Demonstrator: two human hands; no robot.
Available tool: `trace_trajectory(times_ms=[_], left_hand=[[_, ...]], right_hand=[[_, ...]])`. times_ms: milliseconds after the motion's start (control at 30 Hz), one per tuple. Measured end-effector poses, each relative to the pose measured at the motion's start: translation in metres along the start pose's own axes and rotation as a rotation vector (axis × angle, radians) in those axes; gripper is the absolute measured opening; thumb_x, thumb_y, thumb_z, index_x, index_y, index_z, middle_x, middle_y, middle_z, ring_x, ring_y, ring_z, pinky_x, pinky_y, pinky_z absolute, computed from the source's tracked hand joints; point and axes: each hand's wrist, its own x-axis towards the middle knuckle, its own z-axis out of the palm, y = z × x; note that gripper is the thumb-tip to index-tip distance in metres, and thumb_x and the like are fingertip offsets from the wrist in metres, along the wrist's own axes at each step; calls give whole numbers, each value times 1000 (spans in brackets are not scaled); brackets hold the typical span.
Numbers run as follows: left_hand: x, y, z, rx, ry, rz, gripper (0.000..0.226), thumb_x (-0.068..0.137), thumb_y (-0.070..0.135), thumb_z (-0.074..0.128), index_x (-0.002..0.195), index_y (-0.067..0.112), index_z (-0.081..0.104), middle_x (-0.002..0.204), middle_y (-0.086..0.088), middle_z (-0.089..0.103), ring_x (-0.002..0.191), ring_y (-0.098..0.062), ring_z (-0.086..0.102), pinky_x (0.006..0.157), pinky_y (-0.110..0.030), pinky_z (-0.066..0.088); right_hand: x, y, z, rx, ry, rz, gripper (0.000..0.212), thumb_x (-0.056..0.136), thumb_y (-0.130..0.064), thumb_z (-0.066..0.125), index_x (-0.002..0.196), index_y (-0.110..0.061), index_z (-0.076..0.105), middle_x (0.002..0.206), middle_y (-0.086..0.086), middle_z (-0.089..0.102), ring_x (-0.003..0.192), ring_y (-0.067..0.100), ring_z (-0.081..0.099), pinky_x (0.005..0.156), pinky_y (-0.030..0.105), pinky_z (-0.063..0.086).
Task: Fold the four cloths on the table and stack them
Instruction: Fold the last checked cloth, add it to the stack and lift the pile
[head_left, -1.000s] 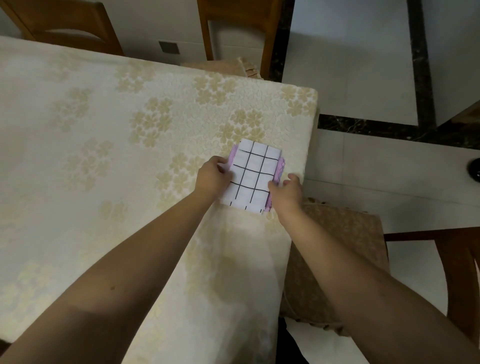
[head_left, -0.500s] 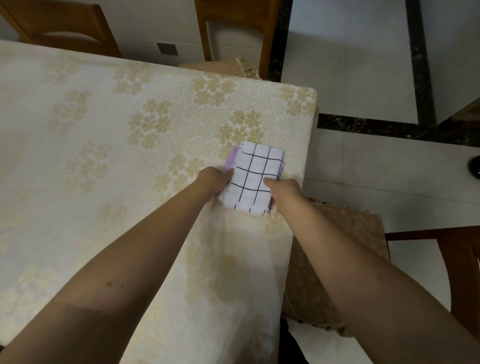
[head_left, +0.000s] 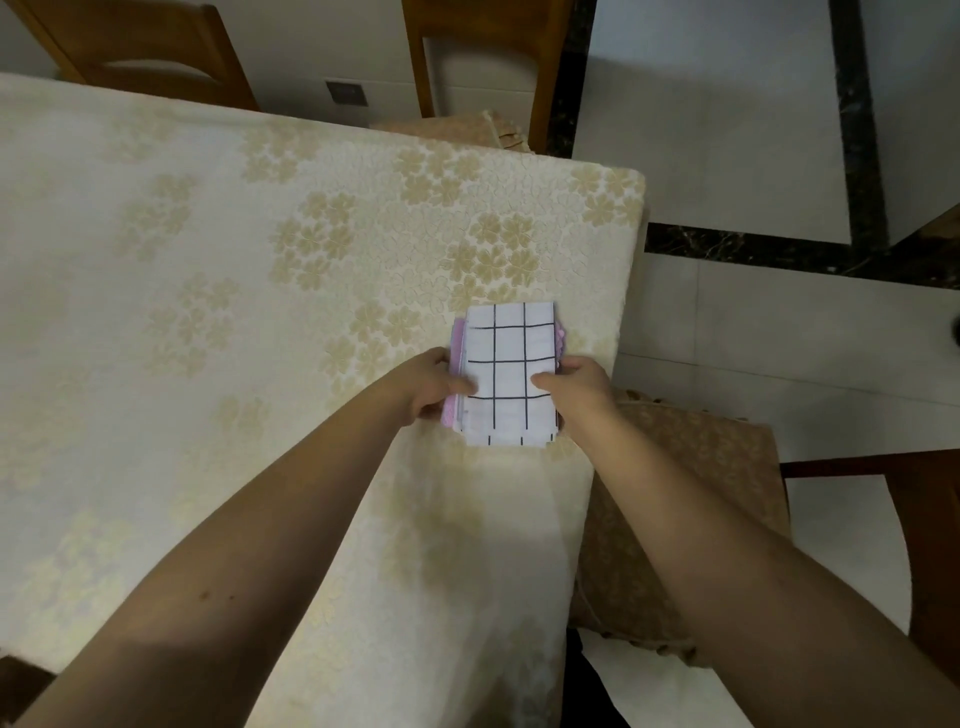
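Two forearms are reaching in from the near edge, and both hands are gripping the stack of folded cloths (head_left: 506, 374) near the table's (head_left: 218, 291) right edge: the left hand (head_left: 434, 387) pinching its left side, the right hand (head_left: 574, 382) its right. A white checked cloth is lying on top, pink edges showing beneath. The work seems to be at the final squaring; next, the edges likely need aligning before letting go. Beyond, wooden chairs (head_left: 483, 62) are standing.

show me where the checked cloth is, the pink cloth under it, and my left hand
checked cloth (head_left: 511, 345), head view, on its top face.
pink cloth (head_left: 457, 345), head view, on its left edge strip.
left hand (head_left: 432, 387), head view, on the back.
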Motion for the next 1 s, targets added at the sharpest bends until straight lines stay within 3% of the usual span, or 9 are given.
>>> trace_trajectory(times_ms=[100,233,300,467,633,733,800,900,1000], left_hand=[[-11,-14,-1,-1,-64,-31,47,84,10,69,125,19,46,84,-3,61,60,-14,59,52,-25,50],[-24,-39,0,-69,-117,-46,49,86,11,67,130,22,48,102,-4,67,82,-20,66,70,-31,55],[-33,-50,1,-101,-122,-36,42,89,10,64,127,23,51,99,-1,68,79,-17,66,66,-28,55],[-52,-65,10,-193,-49,18,25,93,13,60,117,16,59,104,-3,70,89,-16,68,72,-23,55],[-76,-72,16,-241,23,7,33,93,39,57,111,12,65,94,-3,73,77,-14,71,64,-22,54],[-93,-77,17,-287,43,-12,37,93,44,54,104,12,67,88,-5,72,74,-19,70,67,-29,55],[-107,-83,16,-320,44,-19,38,92,46,55,100,11,66,85,-8,68,71,-22,67,68,-32,56],[-132,-91,12,-367,59,-19,35,93,46,54,98,13,64,79,-8,62,60,-21,63,58,-29,56],[-158,-103,4,-403,66,-15,37,93,47,51,99,13,63,79,-8,62,61,-23,63,63,-33,58]], right_hand=[[-8,9,-9,-4,-154,-20,17,80,-4,68,86,-20,64,92,3,69,92,25,65,84,38,54],[-16,18,-22,-25,-300,58,22,87,-15,64,109,-17,63,110,8,69,101,27,66,92,43,52],[-21,22,-26,-18,-342,71,19,90,-16,62,108,-20,61,110,7,68,102,26,65,92,42,52],[-39,25,-35,-10,-412,72,10,92,-19,59,102,-23,60,106,6,68,98,27,66,83,36,53],[-55,26,-42,-90,-467,26,7,91,-21,62,97,-26,62,101,2,70,97,24,67,88,38,51],[-69,25,-43,-121,-474,10,8,90,-22,64,97,-25,63,103,3,71,100,26,67,92,43,50],[-81,24,-43,-138,-489,-8,6,90,-21,63,96,-22,64,102,5,72,94,25,67,84,37,51],[-103,23,-39,-147,-506,-34,9,91,-19,62,100,-19,64,95,3,71,81,17,67,66,26,53],[-126,22,-31,-193,-522,-72,21,91,-19,62,111,-12,63,102,6,71,83,18,68,67,28,55]])
